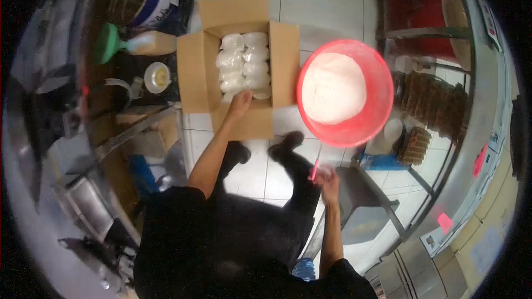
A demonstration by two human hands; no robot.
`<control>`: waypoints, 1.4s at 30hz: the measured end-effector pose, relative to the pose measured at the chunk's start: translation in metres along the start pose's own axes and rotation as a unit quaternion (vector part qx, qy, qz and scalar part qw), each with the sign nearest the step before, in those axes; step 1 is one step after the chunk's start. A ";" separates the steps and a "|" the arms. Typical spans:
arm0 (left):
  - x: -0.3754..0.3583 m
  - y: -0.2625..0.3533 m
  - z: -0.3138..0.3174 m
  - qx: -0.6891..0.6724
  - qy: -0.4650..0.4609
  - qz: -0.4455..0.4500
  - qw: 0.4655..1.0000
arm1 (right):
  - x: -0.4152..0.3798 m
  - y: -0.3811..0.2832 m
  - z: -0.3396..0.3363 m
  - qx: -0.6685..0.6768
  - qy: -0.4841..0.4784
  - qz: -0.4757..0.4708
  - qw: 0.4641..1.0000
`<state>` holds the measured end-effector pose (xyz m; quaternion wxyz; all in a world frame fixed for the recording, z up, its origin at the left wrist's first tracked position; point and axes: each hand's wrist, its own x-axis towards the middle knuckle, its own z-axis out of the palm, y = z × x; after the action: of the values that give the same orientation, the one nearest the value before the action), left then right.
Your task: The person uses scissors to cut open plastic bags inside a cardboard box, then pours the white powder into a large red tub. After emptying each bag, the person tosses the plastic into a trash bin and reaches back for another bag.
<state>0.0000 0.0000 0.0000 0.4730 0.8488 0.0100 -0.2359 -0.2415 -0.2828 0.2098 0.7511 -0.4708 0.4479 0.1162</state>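
An open cardboard box [284, 61] stands on the floor with its flaps folded out. Inside it, white packages in clear plastic [244, 66] sit in two rows. My left hand [240, 104] is at the box's near edge, against the nearest packages; its fingers look bent together, and what lies under them is hidden. To the right, my right hand [328, 184] is closed around a slim pink-handled knife [315, 170], its thin blade pointing away from me. Something clear, like plastic film, shows by those fingers, too blurred to be sure.
A red basin [379, 102] holding a mound of white powder [334, 87] stands right of the box. Shelving on the left carries a small white bowl [157, 77] and a bucket [160, 3]. Stacked egg trays [435, 102] lie on the right rack. A grey stool-like block [366, 221] stands beside my leg.
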 end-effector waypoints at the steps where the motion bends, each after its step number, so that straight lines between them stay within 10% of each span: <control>1: 0.021 -0.010 0.009 0.026 0.019 0.028 0.999 | 0.030 -0.007 0.014 -0.068 0.005 -0.041 0.997; 9: 0.138 -0.153 0.117 0.403 -0.016 0.305 0.862 | 0.228 -0.015 0.064 -0.428 0.012 -0.391 0.815; 15: 0.195 -0.150 0.119 0.434 -0.243 0.184 0.848 | 0.295 -0.043 0.144 -0.633 -0.058 -0.519 0.571; 18: 0.229 -0.185 0.095 0.288 -0.247 0.410 0.829 | 0.322 -0.021 0.177 -0.678 -0.085 -0.594 0.424; 24: 0.213 -0.147 0.038 0.363 -0.388 0.376 0.759 | 0.298 0.030 0.246 -0.875 -0.074 -0.354 0.322; 27: 0.212 -0.141 0.010 0.432 -0.426 0.396 0.689 | 0.322 0.071 0.261 -0.890 -0.003 -0.405 0.209; 36: 0.211 -0.154 -0.001 0.398 -0.355 0.416 0.736 | 0.445 0.099 0.260 -0.874 -0.154 -0.437 0.145; 39: 0.198 -0.142 -0.007 0.428 -0.336 0.417 0.728 | 0.470 0.095 0.247 -0.860 -0.204 -0.379 0.274; 42: 0.198 -0.139 -0.007 0.439 -0.321 0.439 0.715 | 0.452 0.087 0.255 -0.891 -0.216 -0.329 0.227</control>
<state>0.1456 0.0412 -0.1890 0.0722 0.7434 -0.6208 -0.2384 0.1093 -0.1414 -0.1563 -0.1139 -0.8981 -0.3193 0.2800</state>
